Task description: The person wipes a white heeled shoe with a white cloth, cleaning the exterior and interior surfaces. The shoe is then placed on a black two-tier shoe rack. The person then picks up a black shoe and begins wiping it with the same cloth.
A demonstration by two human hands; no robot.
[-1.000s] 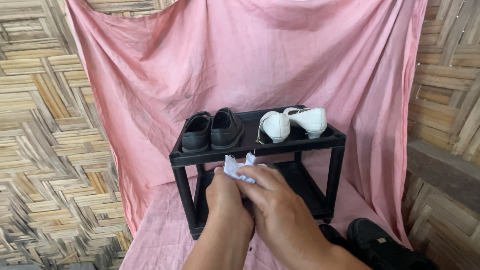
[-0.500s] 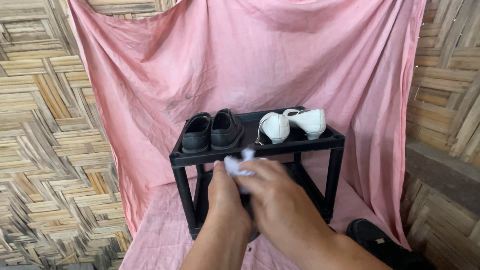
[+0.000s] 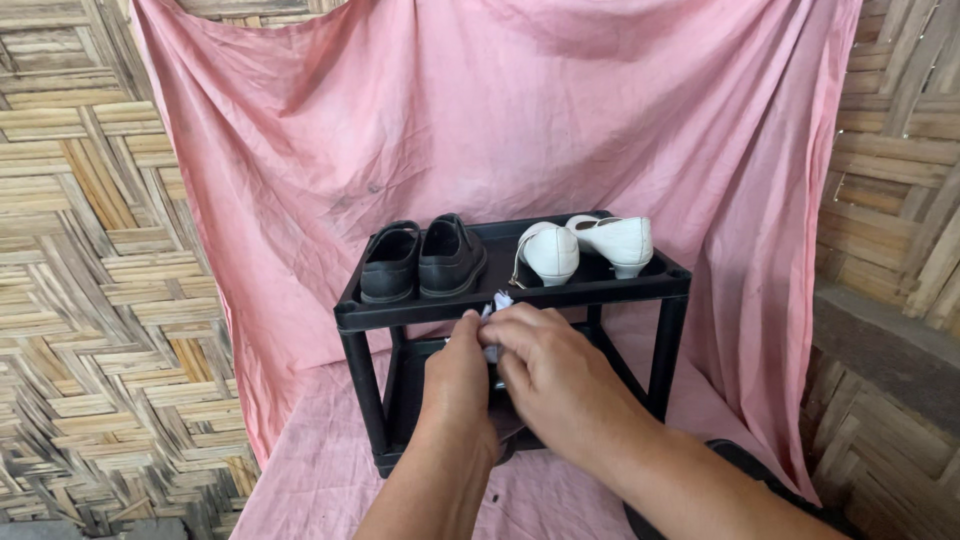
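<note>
Item, held: a small white cloth or tissue [image 3: 492,310], bunched, only a crumpled tuft showing above the knuckles; the rest is hidden inside the grip, which appears to be why it keeps its wadded shape. Left hand [image 3: 455,385]: fingers curled closed around the lower part of the wad, back of the hand toward the camera. Right hand [image 3: 550,375]: laid over and against the left, fingers [image 3: 515,325] bent and pinched on the same wad from the right side; both hands are closed on it together, pressed close in front of the body. Directly beyond the hands: a black two-tier plastic shoe rack [image 3: 665,285], its upper front rail just behind the white tuft, the lower shelf largely screened by the hands. On the upper tier, beyond and to the left of the hands: a pair of black strap shoes [image 3: 420,262], side by side, heels toward the camera. Beyond and to the right: a pair of white heeled shoes [image 3: 585,245], the nearer one toe-forward, the farther one turned sideways; pairs kept apart by colour, each shoe resting flat within the raised rim. Under and behind the rack: a pink sheet [image 3: 500,110], hung as a backdrop and run forward beneath the rack's feet. Either side: woven bamboo wall [image 3: 90,250]. Below the right forearm: a dark object [image 3: 730,455], mostly hidden, kind not determinable.
</note>
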